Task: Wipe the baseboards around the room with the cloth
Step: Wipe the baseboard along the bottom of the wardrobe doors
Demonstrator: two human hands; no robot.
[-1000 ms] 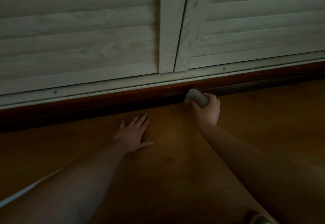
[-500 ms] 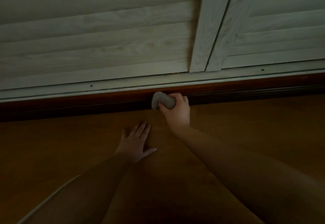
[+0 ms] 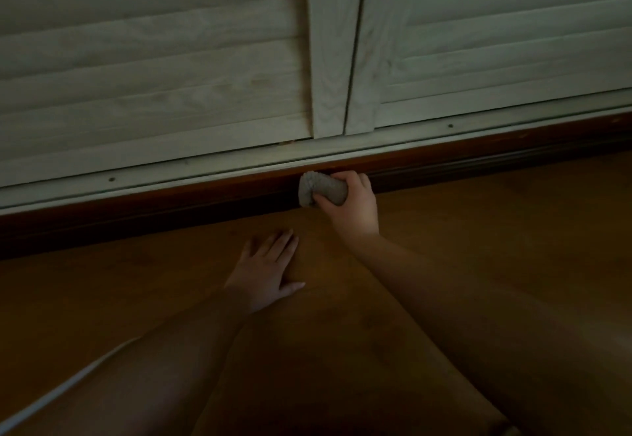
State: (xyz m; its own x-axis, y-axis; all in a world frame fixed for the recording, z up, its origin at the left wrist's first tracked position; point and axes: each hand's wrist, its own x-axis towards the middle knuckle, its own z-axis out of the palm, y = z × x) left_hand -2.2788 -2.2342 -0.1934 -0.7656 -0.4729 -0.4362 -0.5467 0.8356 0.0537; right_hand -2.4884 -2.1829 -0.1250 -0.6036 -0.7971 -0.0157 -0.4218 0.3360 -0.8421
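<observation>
A pale strip, perhaps a sleeve edge or cord (image 3: 51, 398), is showing at the near left corner beside the left forearm; what it is cannot be told in the dim light. The dark reddish-brown baseboard (image 3: 136, 209) is running from the left edge, sloping up toward the far right, between the wooden floor (image 3: 102, 298) and a pale metal track (image 3: 113, 180) dotted with small screws. Above the track, two whitewashed louvered doors (image 3: 154, 69) are meeting at a vertical seam right of centre.

Near the middle, the left hand (image 3: 265, 271) is lying palm down on the floor, fingers straight and slightly spread, thumb pointing right, holding nothing. It is sitting just short of the baseboard, not touching it.

A little to the right and farther away, the right hand (image 3: 352, 204) is gripping a bunched grey cloth (image 3: 319, 191), thumb underneath and fingers curled over the top. The cloth is sticking out to the left of the fist, and its ribbed end is pressing against the face of the baseboard, directly below the seam of the doors. The right forearm is stretching back toward the near right corner.
</observation>
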